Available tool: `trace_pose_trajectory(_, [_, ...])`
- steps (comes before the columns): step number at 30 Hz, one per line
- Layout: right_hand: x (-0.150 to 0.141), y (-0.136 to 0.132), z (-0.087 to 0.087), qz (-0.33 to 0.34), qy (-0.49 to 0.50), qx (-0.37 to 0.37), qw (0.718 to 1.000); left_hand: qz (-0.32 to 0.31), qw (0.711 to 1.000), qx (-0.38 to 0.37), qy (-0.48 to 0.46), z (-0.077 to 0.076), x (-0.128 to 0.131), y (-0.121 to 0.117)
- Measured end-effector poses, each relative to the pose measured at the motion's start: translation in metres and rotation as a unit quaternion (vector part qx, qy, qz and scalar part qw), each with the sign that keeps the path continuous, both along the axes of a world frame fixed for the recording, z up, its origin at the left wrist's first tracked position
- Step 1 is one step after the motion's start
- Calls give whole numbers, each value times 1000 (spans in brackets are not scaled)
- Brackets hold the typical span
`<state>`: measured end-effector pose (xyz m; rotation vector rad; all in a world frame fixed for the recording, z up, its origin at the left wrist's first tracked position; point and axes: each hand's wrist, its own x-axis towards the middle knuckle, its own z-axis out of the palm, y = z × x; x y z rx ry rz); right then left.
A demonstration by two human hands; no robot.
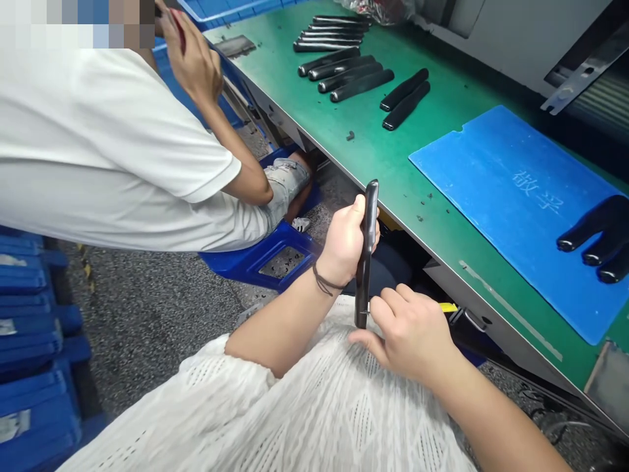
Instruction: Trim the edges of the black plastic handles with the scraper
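My left hand (346,239) is wrapped round a long, glossy black handle-shaped piece (364,262), held nearly upright above my lap. By its lower end is my right hand (410,328), fingers curled and thumb stretched toward the piece. A thin, dark tip shows between the right fingers and the piece; what it belongs to is hidden in the hand. On the green table (378,157), similar black pieces (361,85) lie in rows, with a pair (405,98) a little apart. More black pieces (597,239) rest on a blue sheet (496,177) at the right.
At the left a person in a white shirt (147,144) sits on a blue stool (275,259), one hand (196,69) raised. Blue crates (29,341) are stacked at lower left. Small black scraps (350,136) dot the table. Its metal front edge (442,275) runs beside my right hand.
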<state>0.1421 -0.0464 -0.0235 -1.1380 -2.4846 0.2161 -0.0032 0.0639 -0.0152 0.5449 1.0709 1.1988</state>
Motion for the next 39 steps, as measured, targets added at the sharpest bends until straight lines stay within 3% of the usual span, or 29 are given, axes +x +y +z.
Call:
trace_pose_trajectory(4, [-3, 1, -4, -3, 13, 31, 999, 13, 998, -59, -32, -3, -2, 6])
trace_pose_trajectory(11, [-8, 2, -16, -17, 35, 69, 997, 65, 992, -105, -14, -23, -9, 17])
trace_pose_trajectory(16, [-5, 8, -7, -58, 109, -2, 992, 61, 995, -77, -16, -33, -25, 20])
trace_pose_trajectory(18, [-1, 15, -6, -75, 85, -12, 994, 38, 999, -20, -16, -35, -32, 17])
trace_pose_trajectory(23, [5, 41, -5, -110, -79, 55, 989, -60, 993, 102, -28, -35, -43, 0])
trace_pose_trajectory(26, [7, 54, 6, -115, -15, 51, 992, -103, 988, 116, -22, -27, -43, -11])
trace_pose_trajectory(29, [8, 63, 22, -73, 57, 42, 995, -142, 982, 121, -19, -18, -41, -20])
trace_pose_trajectory(34, [10, 73, 37, -60, 37, 111, 991, -190, 972, 133, -30, -10, -33, -30])
trace_pose_trajectory(39, [13, 82, 42, -64, 72, 87, 992, -221, 960, 172, 21, -8, -28, -36])
